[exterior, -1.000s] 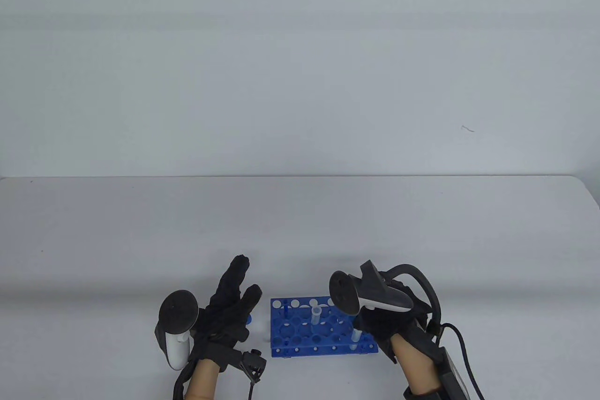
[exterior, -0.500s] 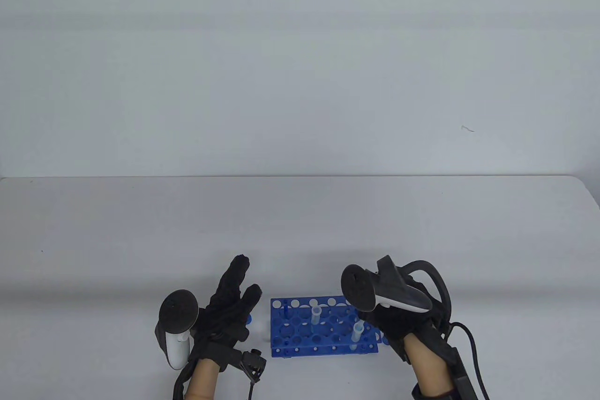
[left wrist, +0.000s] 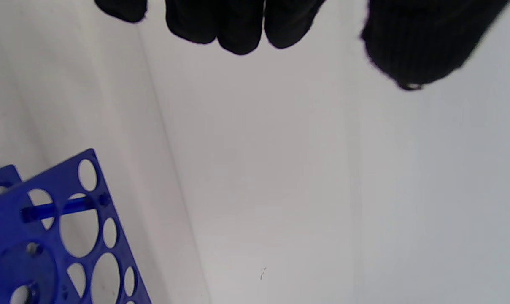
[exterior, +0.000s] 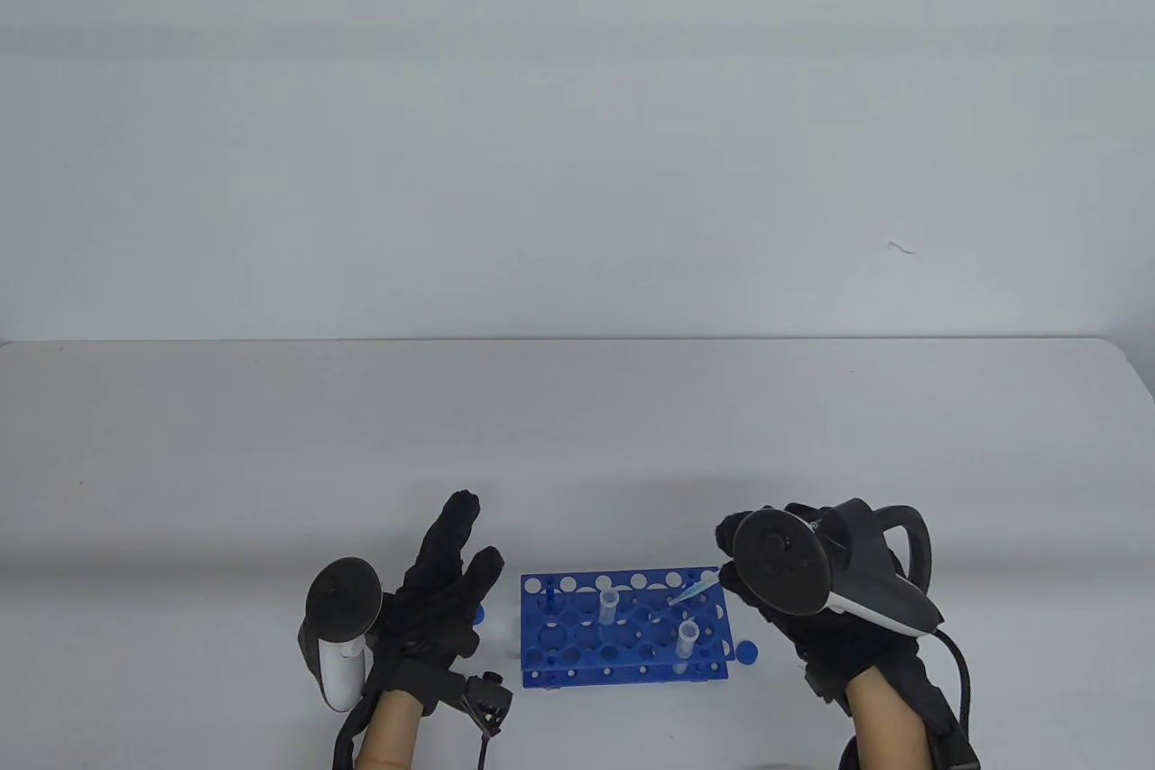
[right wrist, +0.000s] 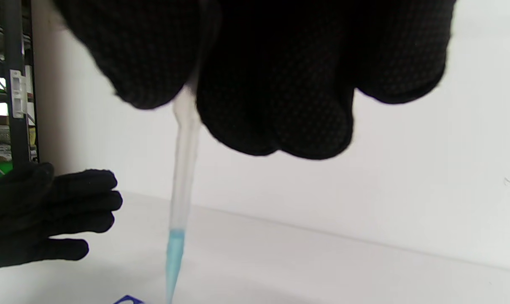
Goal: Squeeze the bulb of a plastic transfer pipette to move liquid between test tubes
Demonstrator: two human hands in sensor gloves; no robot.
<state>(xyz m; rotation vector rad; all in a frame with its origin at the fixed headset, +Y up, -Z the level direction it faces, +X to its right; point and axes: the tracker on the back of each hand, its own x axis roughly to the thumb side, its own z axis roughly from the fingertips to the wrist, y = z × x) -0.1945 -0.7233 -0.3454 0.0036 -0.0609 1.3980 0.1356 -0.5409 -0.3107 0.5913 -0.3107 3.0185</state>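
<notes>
A blue test tube rack (exterior: 623,630) stands near the table's front edge with two clear tubes, one in the middle (exterior: 609,609) and one at the front right (exterior: 688,642). My right hand (exterior: 794,598) grips a plastic pipette (exterior: 693,589) whose tip slants down-left over the rack. In the right wrist view the pipette (right wrist: 181,190) hangs from my fingers (right wrist: 276,105) with blue liquid in its tip. My left hand (exterior: 442,580) rests open and empty left of the rack, fingers spread (left wrist: 238,25).
A blue cap (exterior: 745,651) lies on the table just right of the rack. Another blue cap (exterior: 480,615) shows partly under my left hand. The rack's corner shows in the left wrist view (left wrist: 56,236). White table and wall behind.
My right hand has moved right and lifted off the rack, drawing the pipette out into view. The front right tube now stands uncovered. The left hand has not moved.
</notes>
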